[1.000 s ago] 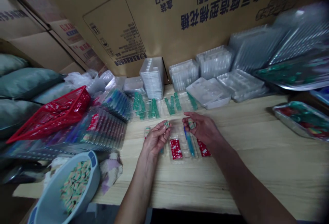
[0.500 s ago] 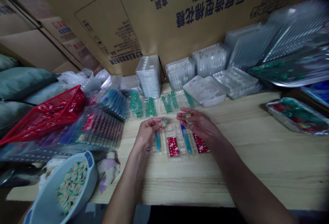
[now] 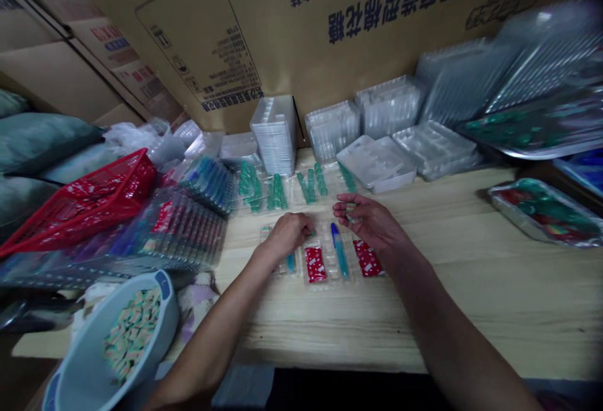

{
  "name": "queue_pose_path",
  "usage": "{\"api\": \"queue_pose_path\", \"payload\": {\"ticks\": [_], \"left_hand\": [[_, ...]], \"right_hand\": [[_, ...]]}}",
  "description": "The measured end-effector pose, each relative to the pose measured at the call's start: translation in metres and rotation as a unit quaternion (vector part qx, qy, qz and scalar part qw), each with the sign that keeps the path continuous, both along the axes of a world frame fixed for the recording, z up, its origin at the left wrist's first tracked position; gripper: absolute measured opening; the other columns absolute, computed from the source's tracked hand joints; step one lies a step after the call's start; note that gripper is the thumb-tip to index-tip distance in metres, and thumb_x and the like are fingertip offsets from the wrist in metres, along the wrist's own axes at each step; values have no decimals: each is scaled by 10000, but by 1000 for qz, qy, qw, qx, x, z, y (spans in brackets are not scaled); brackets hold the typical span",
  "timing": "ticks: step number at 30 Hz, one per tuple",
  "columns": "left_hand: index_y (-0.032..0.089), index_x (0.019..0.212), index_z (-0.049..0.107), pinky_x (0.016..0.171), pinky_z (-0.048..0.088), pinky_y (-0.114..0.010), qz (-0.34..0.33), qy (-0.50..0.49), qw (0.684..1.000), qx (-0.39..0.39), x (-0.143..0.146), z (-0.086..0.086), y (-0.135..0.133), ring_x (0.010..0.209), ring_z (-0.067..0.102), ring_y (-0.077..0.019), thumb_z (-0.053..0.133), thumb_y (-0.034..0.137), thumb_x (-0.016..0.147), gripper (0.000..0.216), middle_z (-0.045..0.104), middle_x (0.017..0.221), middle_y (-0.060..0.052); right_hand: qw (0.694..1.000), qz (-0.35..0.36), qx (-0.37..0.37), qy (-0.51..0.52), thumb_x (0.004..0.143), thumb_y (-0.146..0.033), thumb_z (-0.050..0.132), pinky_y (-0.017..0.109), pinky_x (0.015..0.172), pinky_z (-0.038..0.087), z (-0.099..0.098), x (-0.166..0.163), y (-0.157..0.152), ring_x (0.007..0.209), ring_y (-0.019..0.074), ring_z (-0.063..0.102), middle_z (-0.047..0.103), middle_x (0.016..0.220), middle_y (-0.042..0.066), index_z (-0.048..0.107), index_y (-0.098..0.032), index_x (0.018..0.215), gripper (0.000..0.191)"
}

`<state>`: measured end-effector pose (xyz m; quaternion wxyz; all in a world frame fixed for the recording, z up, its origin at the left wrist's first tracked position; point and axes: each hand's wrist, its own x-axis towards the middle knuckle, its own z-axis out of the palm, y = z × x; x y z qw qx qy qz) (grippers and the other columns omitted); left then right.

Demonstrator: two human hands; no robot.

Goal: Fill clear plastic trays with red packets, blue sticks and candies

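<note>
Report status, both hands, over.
Left hand over blister tray, grip hidden. Right hand pinching green piece. Blue stick in tray between them.

Glossy plastic trays [image 3: 325, 271], matt wooden tabletop [image 3: 471, 301]

We count one left hand [image 3: 286, 236] and one right hand [image 3: 370, 222], with one small green piece [image 3: 351, 213] pinched in the right. On the tabletop [image 3: 471, 310] below them we log two red packets [image 3: 315, 264] and two blue sticks [image 3: 340, 251]. Behind these we make out five clusters of green pieces [image 3: 277, 192], as near as we can tell. Farther back we tally three upright stacks of clear trays [image 3: 389, 106]. Off to the sides we note one red basket [image 3: 94, 197], one pale blue bowl [image 3: 113, 342], one foil-edged tray [image 3: 546, 213] and at least three grey-green sacks [image 3: 47, 144].
</note>
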<state>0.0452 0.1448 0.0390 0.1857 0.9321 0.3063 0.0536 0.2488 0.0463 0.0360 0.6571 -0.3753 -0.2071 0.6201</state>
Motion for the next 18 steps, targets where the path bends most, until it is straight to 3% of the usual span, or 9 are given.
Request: {"api": "queue_pose_path", "payload": {"ticks": [7, 10, 14, 18], "left_hand": [[175, 963, 732, 787, 430, -284, -31, 4, 997, 75, -9, -11, -5, 903, 597, -211, 477, 61, 858, 298, 663, 949, -84], [181, 922, 718, 773, 430, -298, -2, -4, 995, 99, -8, -7, -15, 896, 568, -222, 483, 75, 870, 262, 630, 956, -94], [180, 1023, 713, 792, 463, -292, 64, -159, 984, 56, 6, 10, -37, 879, 595, -200, 466, 165, 958, 256, 640, 956, -84], [170, 1158, 697, 862, 501, -286, 44, -254, 966, -11, 30, 22, -56, 952, 648, -198, 626, 251, 921, 260, 678, 1062, -96]], "right_hand": [[1000, -4, -9, 2, 527, -70, 677, 285, 722, 500, -4, -7, 2, 786, 178, 645, 708, 815, 50, 701, -167, 875, 362], [998, 12, -9, 57, 626, -232, 714, 363, 820, 533, -2, -11, 2, 909, 251, 670, 724, 890, 110, 707, -162, 916, 298], [991, 30, 12, 130, 786, -499, 612, 490, 878, 537, -1, -16, 3, 1048, 338, 647, 726, 982, 157, 670, -195, 953, 351], [987, 47, 37, 149, 843, -533, 571, 441, 774, 560, -1, -21, 2, 981, 315, 655, 715, 991, 134, 638, -201, 1046, 396]]}}
